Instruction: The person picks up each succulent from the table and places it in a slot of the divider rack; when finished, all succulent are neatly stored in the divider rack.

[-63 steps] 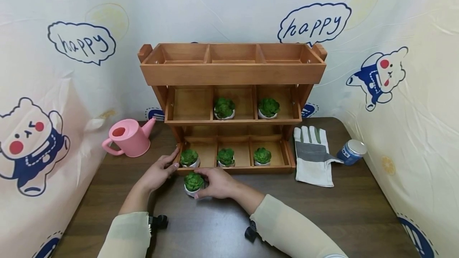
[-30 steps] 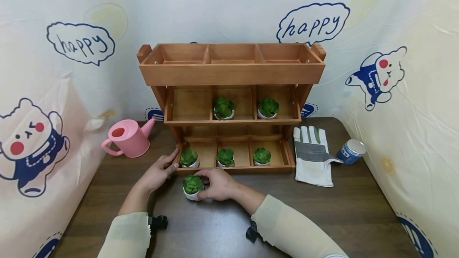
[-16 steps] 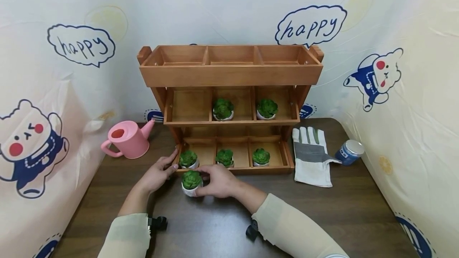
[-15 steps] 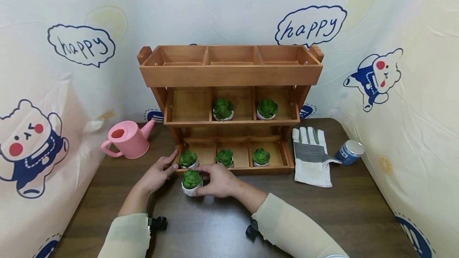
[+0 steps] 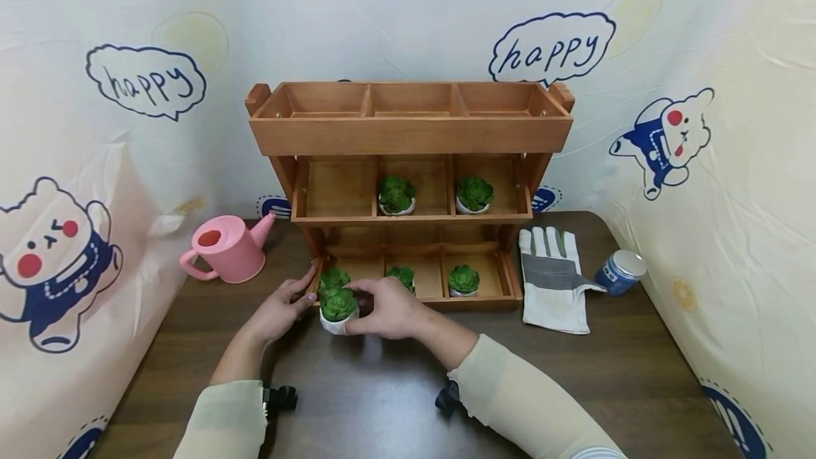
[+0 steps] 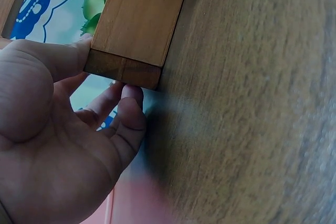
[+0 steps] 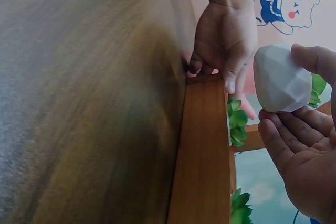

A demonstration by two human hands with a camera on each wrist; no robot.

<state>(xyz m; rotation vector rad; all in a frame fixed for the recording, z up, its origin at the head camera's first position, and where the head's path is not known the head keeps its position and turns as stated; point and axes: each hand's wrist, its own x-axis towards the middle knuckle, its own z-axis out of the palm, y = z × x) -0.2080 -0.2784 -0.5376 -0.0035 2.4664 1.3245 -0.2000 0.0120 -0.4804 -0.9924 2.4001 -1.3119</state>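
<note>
My right hand (image 5: 392, 310) holds a small potted succulent (image 5: 338, 304) by its white pot, thumb on one side and fingers on the other. The faceted pot (image 7: 281, 80) is off the table in the right wrist view. It is just in front of the bottom tier of a wooden three-tier shelf (image 5: 408, 134), partly hiding the succulent (image 5: 333, 278) in the left compartment. My left hand (image 5: 283, 310) grips the bottom tier's front left corner (image 6: 123, 69), thumb and fingers about the wood. Two more succulents, one in the middle (image 5: 403, 275) and one at the right (image 5: 464, 279), sit in that tier.
Two succulents, a middle one (image 5: 397, 194) and a right one (image 5: 474, 194), stand in the second tier. A pink watering can (image 5: 232, 250) is left of the shelf. White-and-grey gloves (image 5: 553, 278) and a blue jar (image 5: 620, 273) lie to the right on the brown table (image 5: 395, 395).
My right hand has lifted the held succulent and brought it nearer the shelf, over the front of the bottom tier's left side. The left hand keeps its place at the corner.
</note>
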